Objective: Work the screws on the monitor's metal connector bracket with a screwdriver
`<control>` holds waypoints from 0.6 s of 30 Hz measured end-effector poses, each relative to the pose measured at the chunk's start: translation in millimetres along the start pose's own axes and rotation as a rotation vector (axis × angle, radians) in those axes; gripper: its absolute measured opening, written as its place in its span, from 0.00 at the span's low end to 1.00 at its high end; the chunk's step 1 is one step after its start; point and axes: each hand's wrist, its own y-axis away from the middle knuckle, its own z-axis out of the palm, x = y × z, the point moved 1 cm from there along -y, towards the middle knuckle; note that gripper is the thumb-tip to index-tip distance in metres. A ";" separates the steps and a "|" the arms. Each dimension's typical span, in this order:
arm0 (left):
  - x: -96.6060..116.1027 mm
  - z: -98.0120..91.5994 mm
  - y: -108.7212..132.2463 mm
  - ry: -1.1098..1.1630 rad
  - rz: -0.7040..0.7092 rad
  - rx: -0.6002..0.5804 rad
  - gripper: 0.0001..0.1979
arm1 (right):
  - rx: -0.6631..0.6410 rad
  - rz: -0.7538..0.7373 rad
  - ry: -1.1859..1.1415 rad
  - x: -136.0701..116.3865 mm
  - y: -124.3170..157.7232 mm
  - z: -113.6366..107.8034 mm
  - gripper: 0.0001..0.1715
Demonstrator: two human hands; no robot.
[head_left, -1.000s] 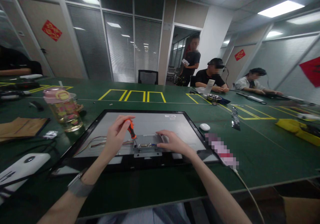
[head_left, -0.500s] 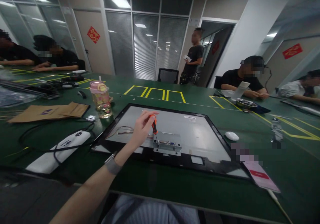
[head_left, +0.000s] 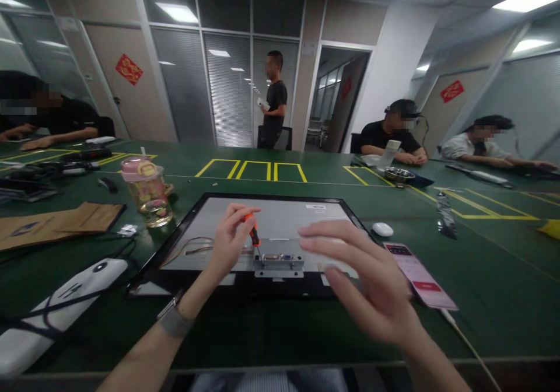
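Note:
My left hand is closed around the handle of an orange and black screwdriver. The screwdriver is tilted, its tip down at the left end of a metal bracket with connector ports. This bracket sits near the front edge of a large flat display panel, grey-backed with a black frame, lying on the green table. Blurred a little, my right hand hangs over the panel's right part, fingers apart and holding nothing. Thin wires run across the panel left of the bracket.
Left of the panel are a pink-lidded bottle, a paper bag and a white power strip with black cable. To the right lie a white mouse-like case and a phone on a cable. Several people sit or stand beyond.
My right hand has come into view over the panel's right side. My left hand still holds the screwdriver at the bracket. The view has turned right; the standing person has moved left.

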 end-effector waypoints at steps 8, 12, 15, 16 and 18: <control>1.7 -2.1 -2.2 0.044 -0.064 -0.006 0.12 | -0.336 0.433 0.023 155.5 5.3 42.2 0.25; 0.9 -0.8 -1.0 0.121 -0.094 -0.033 0.12 | -0.424 0.459 0.018 159.4 26.6 46.3 0.37; -0.4 0.6 -1.0 0.128 -0.072 -0.024 0.11 | -0.404 0.481 0.042 157.1 27.7 46.9 0.39; -0.8 0.8 -1.2 0.119 -0.062 -0.011 0.11 | -0.396 0.483 0.046 157.9 27.1 46.9 0.39; -1.3 0.9 -1.8 0.105 -0.054 -0.001 0.10 | -0.404 0.481 0.039 161.4 26.2 46.6 0.40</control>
